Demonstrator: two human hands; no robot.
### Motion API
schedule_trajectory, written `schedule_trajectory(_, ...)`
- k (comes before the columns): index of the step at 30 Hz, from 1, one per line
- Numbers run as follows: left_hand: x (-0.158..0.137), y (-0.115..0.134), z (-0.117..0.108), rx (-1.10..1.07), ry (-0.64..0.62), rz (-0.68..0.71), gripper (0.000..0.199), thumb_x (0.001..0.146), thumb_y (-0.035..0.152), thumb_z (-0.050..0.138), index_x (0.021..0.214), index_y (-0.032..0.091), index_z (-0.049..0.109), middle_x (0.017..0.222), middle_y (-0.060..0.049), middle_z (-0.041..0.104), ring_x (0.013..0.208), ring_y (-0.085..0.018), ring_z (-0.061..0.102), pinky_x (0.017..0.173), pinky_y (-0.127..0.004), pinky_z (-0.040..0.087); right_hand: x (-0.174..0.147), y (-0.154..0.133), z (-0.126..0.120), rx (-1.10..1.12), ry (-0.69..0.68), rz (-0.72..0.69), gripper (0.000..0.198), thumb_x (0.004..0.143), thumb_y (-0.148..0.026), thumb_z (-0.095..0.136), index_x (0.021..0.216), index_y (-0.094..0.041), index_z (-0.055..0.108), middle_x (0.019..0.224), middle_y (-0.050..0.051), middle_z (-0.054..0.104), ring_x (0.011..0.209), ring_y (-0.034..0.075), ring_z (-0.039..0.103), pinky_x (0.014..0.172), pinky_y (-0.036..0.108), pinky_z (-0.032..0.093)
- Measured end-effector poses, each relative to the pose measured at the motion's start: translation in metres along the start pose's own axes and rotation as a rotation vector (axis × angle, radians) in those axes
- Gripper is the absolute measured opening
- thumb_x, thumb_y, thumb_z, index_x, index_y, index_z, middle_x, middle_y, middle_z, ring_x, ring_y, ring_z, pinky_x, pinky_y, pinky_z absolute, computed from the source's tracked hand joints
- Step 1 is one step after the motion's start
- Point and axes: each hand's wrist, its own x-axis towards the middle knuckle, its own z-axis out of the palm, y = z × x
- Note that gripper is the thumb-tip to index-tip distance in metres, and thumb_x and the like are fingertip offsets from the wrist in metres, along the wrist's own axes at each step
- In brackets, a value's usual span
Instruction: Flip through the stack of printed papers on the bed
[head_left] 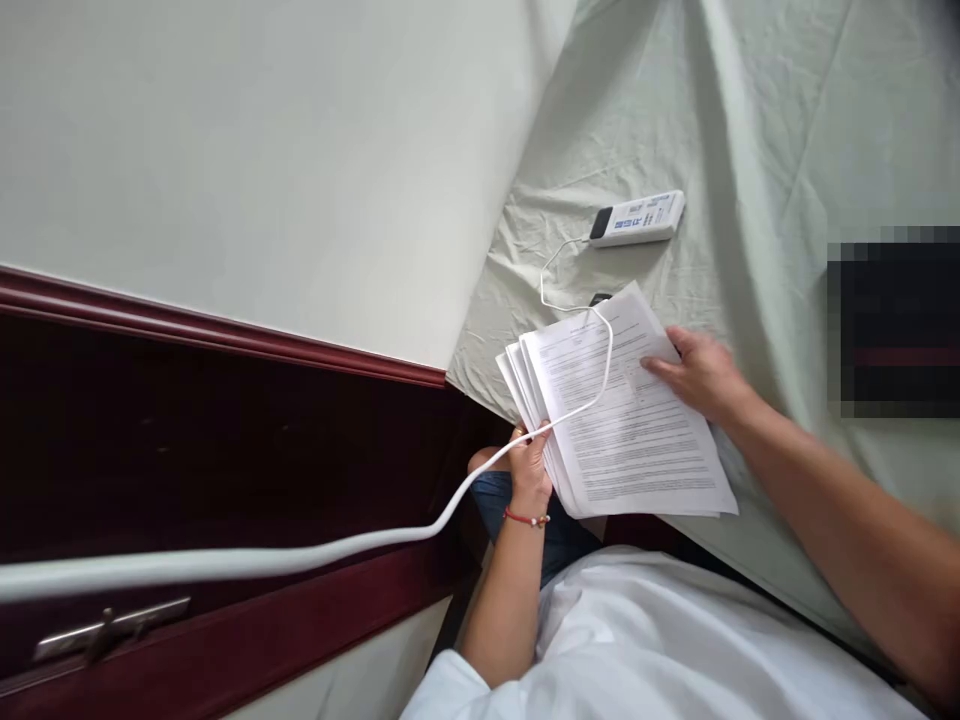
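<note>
A stack of printed sheets of paper (pixel 637 440) is held tilted over the near edge of the cloth-covered surface, its pages fanned slightly at the left. My left hand (pixel 531 465) grips the stack's left edge, with a beaded red bracelet at the wrist; its fingers are partly behind the paper. On the right edge, my right hand (pixel 697 375) has its thumb on the top sheet and the other fingers at or behind the edge. A white cable (pixel 420 530) crosses in front of the papers.
A white power bank (pixel 637 218) with a dark end lies on the pale green cloth (pixel 757 200), joined to the cable. A small dark object (pixel 600 299) is partly hidden by the papers. Dark red wooden trim (pixel 225 325) borders the wall at left. A dark pixelated patch covers the far right.
</note>
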Motion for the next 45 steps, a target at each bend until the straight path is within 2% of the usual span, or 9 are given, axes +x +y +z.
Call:
schedule_trajectory(6,0.01,-0.019,-0.008,-0.036,0.095,0.025,0.049,0.063,0.047,0.101,0.084,0.022,0.064,0.083,0.004,0.071,0.089,-0.017,0.071,0.092,-0.031,0.053,0.002,0.002,-0.005,-0.142,0.104,-0.064,0.013,0.094,-0.033,0.061,0.084,-0.026,0.064,0.089,0.005,0.073,0.085,0.027,0.068,0.077,0.036,0.05)
schedule_trajectory(10,0.013,-0.021,-0.012,-0.06,0.064,0.002,0.047,0.066,0.05,0.099,0.091,0.023,0.069,0.091,0.001,0.074,0.095,-0.018,0.072,0.096,-0.034,0.055,0.003,0.003,-0.013,-0.179,0.176,-0.061,0.015,0.095,-0.034,0.061,0.082,-0.027,0.06,0.087,0.007,0.072,0.086,0.027,0.066,0.078,0.036,0.049)
schedule_trajectory(19,0.014,-0.02,-0.011,-0.007,0.032,0.012,0.04,0.079,0.049,0.092,0.103,0.023,0.073,0.107,-0.003,0.077,0.113,-0.021,0.073,0.105,-0.035,0.056,0.004,0.002,-0.016,-0.166,0.114,-0.09,0.013,0.095,-0.031,0.059,0.082,-0.027,0.058,0.088,0.007,0.073,0.089,0.028,0.066,0.081,0.038,0.051)
schedule_trajectory(26,0.013,-0.021,-0.009,0.02,0.085,0.036,0.045,0.077,0.054,0.094,0.103,0.022,0.075,0.113,-0.006,0.079,0.12,-0.023,0.072,0.108,-0.035,0.054,0.001,0.0,-0.01,-0.125,0.09,-0.081,0.016,0.095,-0.033,0.057,0.081,-0.026,0.059,0.088,0.007,0.07,0.086,0.027,0.065,0.08,0.037,0.049)
schedule_trajectory(31,0.011,-0.02,-0.006,-0.019,-0.075,0.026,0.057,0.071,0.055,0.098,0.111,0.021,0.076,0.116,-0.007,0.081,0.111,-0.023,0.074,0.108,-0.038,0.054,-0.002,0.0,-0.003,-0.097,0.053,-0.082,0.015,0.096,-0.033,0.057,0.084,-0.026,0.064,0.088,0.004,0.073,0.084,0.025,0.066,0.076,0.035,0.047)
schedule_trajectory(34,0.012,-0.021,-0.006,-0.03,-0.11,0.012,0.062,0.068,0.051,0.101,0.116,0.021,0.076,0.117,-0.008,0.081,0.108,-0.023,0.075,0.107,-0.04,0.054,-0.003,0.001,0.0,-0.084,0.048,-0.087,0.014,0.095,-0.033,0.058,0.086,-0.026,0.068,0.088,0.004,0.074,0.084,0.025,0.067,0.075,0.035,0.046)
schedule_trajectory(37,0.015,-0.022,-0.008,-0.041,-0.076,0.015,0.061,0.067,0.053,0.1,0.112,0.02,0.077,0.113,-0.007,0.082,0.107,-0.023,0.076,0.107,-0.04,0.053,-0.002,0.0,-0.005,-0.092,0.055,-0.103,0.017,0.094,-0.033,0.058,0.079,-0.026,0.064,0.079,0.004,0.071,0.078,0.025,0.064,0.071,0.036,0.043)
schedule_trajectory(41,0.016,-0.022,-0.009,-0.062,0.016,0.019,0.053,0.065,0.051,0.1,0.102,0.02,0.077,0.102,-0.004,0.082,0.098,-0.022,0.076,0.102,-0.037,0.055,0.001,0.0,-0.013,-0.095,0.158,-0.108,0.018,0.091,-0.033,0.059,0.075,-0.025,0.06,0.078,0.006,0.069,0.077,0.026,0.062,0.072,0.037,0.042)
schedule_trajectory(45,0.014,-0.02,-0.006,-0.083,0.028,0.013,0.048,0.068,0.048,0.098,0.1,0.02,0.077,0.103,-0.005,0.083,0.1,-0.023,0.077,0.102,-0.038,0.056,0.004,0.0,-0.017,-0.112,0.229,-0.112,0.019,0.09,-0.031,0.059,0.073,-0.026,0.056,0.075,0.005,0.065,0.075,0.025,0.059,0.071,0.038,0.04)
